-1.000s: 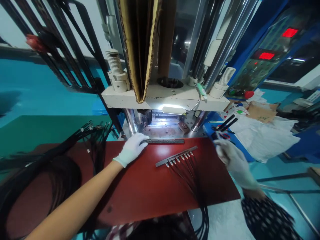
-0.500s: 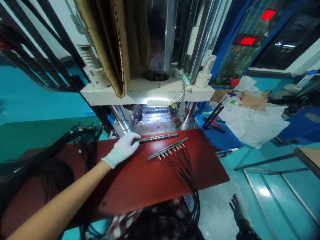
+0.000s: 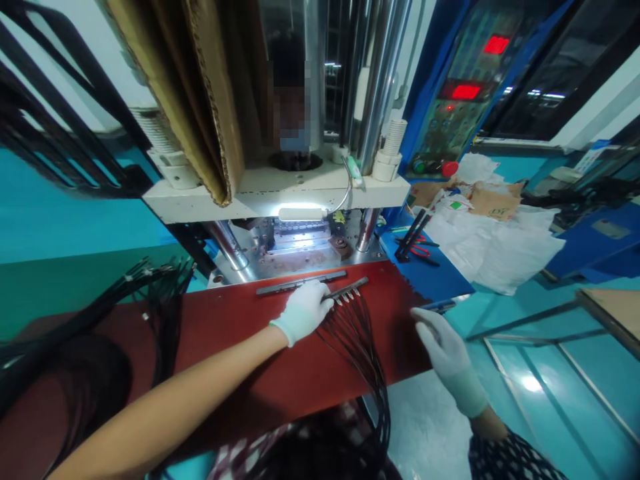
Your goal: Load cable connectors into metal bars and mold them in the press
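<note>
My left hand [image 3: 306, 308], in a white glove, is closed around the left part of a dark metal bar [image 3: 356, 285] on the red-brown board. Several black cables [image 3: 367, 347] with bright metal ends fan out from this bar and hang over the board's front edge. Just behind my left hand lies a second narrow metal bar [image 3: 280, 288], without cables. My right hand [image 3: 445, 347], also gloved, is over the board's right edge, its fingers stretched out and nothing in them. It is apart from the bar.
Behind the board [image 3: 225, 373] stands a press [image 3: 200, 208] with a lit mould [image 3: 303, 237] between its posts. Bundles of black cables [image 3: 165, 300] lie at left. Pliers [image 3: 420, 248] rest on a blue shelf [image 3: 450, 283]; white bags [image 3: 520, 247] are beyond. A control panel [image 3: 455, 107] shows red displays.
My left hand has let go of the bar without cables and moved right and nearer onto the cabled bar. My right hand has come up from the lower right to the board's edge.
</note>
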`<control>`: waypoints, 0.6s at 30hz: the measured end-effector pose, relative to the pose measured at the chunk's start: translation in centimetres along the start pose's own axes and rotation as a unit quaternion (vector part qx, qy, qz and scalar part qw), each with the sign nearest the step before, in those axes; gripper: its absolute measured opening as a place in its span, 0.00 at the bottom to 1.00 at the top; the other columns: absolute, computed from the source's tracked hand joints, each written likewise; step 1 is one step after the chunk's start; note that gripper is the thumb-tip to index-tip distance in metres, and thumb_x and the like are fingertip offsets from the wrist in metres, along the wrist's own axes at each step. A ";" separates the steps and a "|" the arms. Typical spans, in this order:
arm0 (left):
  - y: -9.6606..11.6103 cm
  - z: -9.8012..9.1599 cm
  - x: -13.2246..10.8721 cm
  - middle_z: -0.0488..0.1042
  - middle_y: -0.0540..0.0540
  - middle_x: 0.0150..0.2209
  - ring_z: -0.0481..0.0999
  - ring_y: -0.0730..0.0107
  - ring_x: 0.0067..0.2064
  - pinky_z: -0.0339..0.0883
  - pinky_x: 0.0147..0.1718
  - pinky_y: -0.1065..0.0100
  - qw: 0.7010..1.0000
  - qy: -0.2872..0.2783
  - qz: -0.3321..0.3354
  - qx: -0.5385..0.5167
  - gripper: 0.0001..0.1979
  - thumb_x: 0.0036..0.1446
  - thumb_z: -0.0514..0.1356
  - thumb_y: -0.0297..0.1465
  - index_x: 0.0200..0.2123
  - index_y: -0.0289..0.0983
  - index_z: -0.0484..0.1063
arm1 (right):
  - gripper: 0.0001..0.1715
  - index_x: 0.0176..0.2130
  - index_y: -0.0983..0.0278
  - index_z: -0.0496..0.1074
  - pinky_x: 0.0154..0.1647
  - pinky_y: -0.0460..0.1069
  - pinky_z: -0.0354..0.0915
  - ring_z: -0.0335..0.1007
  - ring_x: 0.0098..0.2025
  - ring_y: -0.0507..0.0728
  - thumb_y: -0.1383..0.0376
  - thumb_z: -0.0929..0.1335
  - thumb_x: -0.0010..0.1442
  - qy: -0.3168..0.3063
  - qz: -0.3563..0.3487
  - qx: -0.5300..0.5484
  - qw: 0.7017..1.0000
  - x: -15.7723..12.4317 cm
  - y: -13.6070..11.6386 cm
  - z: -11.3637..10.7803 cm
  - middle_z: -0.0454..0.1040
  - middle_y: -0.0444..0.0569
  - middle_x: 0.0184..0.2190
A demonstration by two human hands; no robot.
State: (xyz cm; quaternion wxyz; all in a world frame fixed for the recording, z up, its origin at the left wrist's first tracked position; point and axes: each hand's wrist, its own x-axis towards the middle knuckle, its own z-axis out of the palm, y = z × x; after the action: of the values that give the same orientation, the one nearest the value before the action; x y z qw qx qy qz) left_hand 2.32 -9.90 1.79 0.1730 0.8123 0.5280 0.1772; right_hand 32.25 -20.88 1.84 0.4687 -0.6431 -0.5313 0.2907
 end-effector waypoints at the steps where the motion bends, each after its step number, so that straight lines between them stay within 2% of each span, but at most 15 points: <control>1: -0.3 -0.3 0.0 0.76 0.42 0.36 0.76 0.57 0.40 0.69 0.42 0.58 1.000 0.003 0.001 -0.004 0.05 0.60 0.59 0.31 0.34 0.38 0.74 | 0.26 0.51 0.60 0.74 0.64 0.63 0.62 0.70 0.58 0.63 0.49 0.69 0.60 -0.024 0.004 0.039 0.999 0.2 -1.0 1.6 0.74 0.56 0.55; 3: -0.9 -1.2 -0.1 0.77 0.44 0.36 0.76 0.60 0.39 0.70 0.41 0.61 1.000 0.012 0.005 -0.013 0.05 0.61 0.58 0.31 0.34 0.38 0.73 | 0.29 0.56 0.59 0.69 0.65 0.61 0.62 0.67 0.61 0.62 0.49 0.70 0.60 -0.063 0.041 0.150 0.986 0.6 -2.5 4.3 0.70 0.55 0.60; 5: -1.6 -2.5 0.2 0.76 0.44 0.36 0.76 0.62 0.39 0.71 0.41 0.62 0.999 0.024 0.009 -0.023 0.06 0.62 0.56 0.31 0.36 0.37 0.73 | 0.31 0.56 0.59 0.68 0.62 0.61 0.64 0.68 0.61 0.61 0.50 0.72 0.58 -0.150 0.132 0.276 0.940 0.8 -3.4 6.4 0.69 0.56 0.60; 6: -2.0 -3.3 0.6 0.76 0.44 0.37 0.76 0.63 0.40 0.71 0.42 0.62 0.999 0.031 0.014 -0.028 0.07 0.63 0.56 0.31 0.37 0.37 0.73 | 0.31 0.54 0.60 0.68 0.60 0.62 0.66 0.71 0.58 0.62 0.50 0.73 0.57 -0.218 0.196 0.324 0.899 0.8 -3.8 7.4 0.71 0.57 0.58; 7: -2.5 -4.1 1.2 0.75 0.44 0.37 0.75 0.63 0.41 0.71 0.44 0.62 0.998 0.041 0.024 -0.032 0.08 0.64 0.55 0.31 0.37 0.37 0.73 | 0.31 0.53 0.62 0.68 0.57 0.63 0.68 0.73 0.55 0.63 0.49 0.73 0.56 -0.297 0.263 0.361 0.844 0.6 -4.2 8.3 0.73 0.59 0.55; 9: -3.8 -5.8 2.8 0.75 0.43 0.40 0.74 0.62 0.44 0.70 0.49 0.60 0.995 0.070 0.060 -0.039 0.09 0.65 0.53 0.31 0.38 0.36 0.73 | 0.33 0.53 0.65 0.68 0.54 0.66 0.68 0.76 0.52 0.65 0.47 0.72 0.57 -0.443 0.358 0.399 0.719 0.0 -4.8 10.2 0.76 0.62 0.50; 10: -4.5 -6.5 3.8 0.75 0.43 0.42 0.74 0.62 0.47 0.69 0.52 0.59 0.992 0.086 0.079 -0.041 0.10 0.65 0.53 0.31 0.38 0.36 0.74 | 0.34 0.53 0.66 0.67 0.54 0.66 0.67 0.76 0.50 0.65 0.47 0.72 0.58 -0.490 0.371 0.410 0.674 -0.3 -5.1 11.2 0.77 0.62 0.49; 11: -5.3 -7.1 5.0 0.75 0.42 0.43 0.73 0.61 0.49 0.68 0.54 0.57 0.990 0.099 0.092 -0.042 0.10 0.65 0.53 0.31 0.38 0.36 0.74 | 0.33 0.52 0.68 0.68 0.54 0.66 0.67 0.78 0.47 0.63 0.46 0.71 0.59 -0.515 0.358 0.420 0.656 -0.4 -5.5 12.3 0.78 0.60 0.45; 12: -6.1 -7.6 6.3 0.76 0.42 0.44 0.73 0.60 0.50 0.67 0.56 0.55 0.989 0.107 0.098 -0.042 0.10 0.65 0.53 0.30 0.38 0.36 0.75 | 0.31 0.49 0.69 0.70 0.54 0.64 0.67 0.79 0.41 0.60 0.46 0.70 0.60 -0.521 0.323 0.429 0.664 -0.4 -5.8 13.4 0.80 0.57 0.38; 13: -6.9 -8.0 7.5 0.76 0.42 0.43 0.74 0.59 0.49 0.67 0.55 0.54 0.989 0.111 0.094 -0.041 0.10 0.64 0.54 0.29 0.38 0.35 0.75 | 0.29 0.44 0.69 0.71 0.52 0.63 0.68 0.78 0.32 0.56 0.45 0.69 0.61 -0.511 0.278 0.433 0.688 0.0 -6.2 14.6 0.79 0.51 0.29; 15: -8.3 -8.5 10.1 0.77 0.42 0.39 0.76 0.60 0.44 0.71 0.51 0.54 0.990 0.110 0.074 -0.042 0.09 0.63 0.55 0.27 0.35 0.34 0.76 | 0.29 0.34 0.67 0.69 0.46 0.59 0.71 0.65 0.18 0.48 0.43 0.67 0.62 -0.470 0.188 0.433 0.746 1.5 -7.1 16.9 0.67 0.39 0.15; 16: -8.9 -8.7 11.2 0.77 0.42 0.37 0.77 0.62 0.41 0.73 0.47 0.55 0.991 0.112 0.066 -0.044 0.09 0.63 0.56 0.27 0.34 0.34 0.75 | 0.29 0.32 0.66 0.67 0.44 0.57 0.71 0.59 0.15 0.47 0.42 0.67 0.62 -0.455 0.157 0.435 0.761 2.6 -7.5 18.0 0.62 0.35 0.12; 18: -9.9 -8.9 13.2 0.77 0.44 0.37 0.77 0.66 0.38 0.75 0.42 0.59 0.990 0.122 0.057 -0.053 0.08 0.65 0.57 0.30 0.38 0.33 0.75 | 0.30 0.32 0.64 0.66 0.42 0.56 0.72 0.54 0.14 0.45 0.40 0.68 0.59 -0.443 0.130 0.443 0.769 5.0 -8.4 19.9 0.57 0.31 0.12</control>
State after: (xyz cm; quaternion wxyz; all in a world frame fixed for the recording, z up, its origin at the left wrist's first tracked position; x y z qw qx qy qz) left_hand -4.67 6.88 6.36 0.1401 0.8030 0.4879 0.3121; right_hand 12.77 -10.24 2.37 0.3722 -0.2268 -0.4037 0.8044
